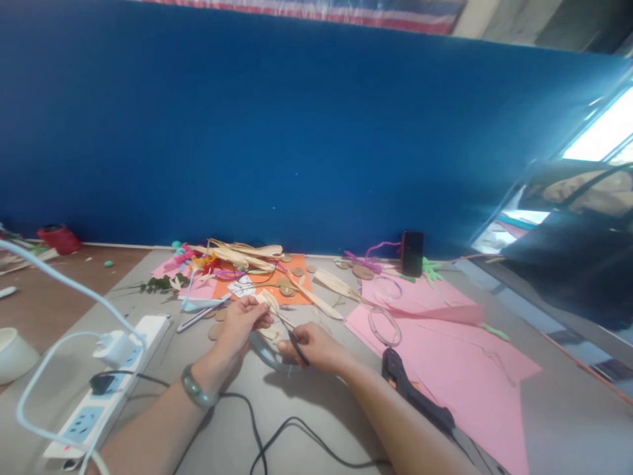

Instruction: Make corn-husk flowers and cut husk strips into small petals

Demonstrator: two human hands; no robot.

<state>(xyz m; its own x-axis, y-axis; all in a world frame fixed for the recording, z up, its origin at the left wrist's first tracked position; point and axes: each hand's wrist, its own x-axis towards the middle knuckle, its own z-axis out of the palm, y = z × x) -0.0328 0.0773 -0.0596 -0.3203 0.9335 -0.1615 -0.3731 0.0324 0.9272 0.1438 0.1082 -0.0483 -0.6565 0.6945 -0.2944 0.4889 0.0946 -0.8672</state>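
My left hand [247, 315] pinches a pale, straw-coloured strip [268, 301], which looks like dried husk or leaf. My right hand [316, 348] is closed around dark-handled scissors [298, 348], their thin blades pointing up and left at the strip. Both hands are close together above the grey tabletop. Beneath them shows part of a pale bluish ring [267, 356], partly covered by the fingers. Another pale piece [271, 333] lies between the hands; whether it joins the held strip I cannot tell.
Long pale strips [242, 253], wooden discs [285, 287] and an orange sheet [297, 297] lie behind. To the right are pink paper [459, 376], a clear ring [384, 328], a black glue gun [415, 392] and an upright phone [412, 254]. A power strip [106, 396] with cables is left.
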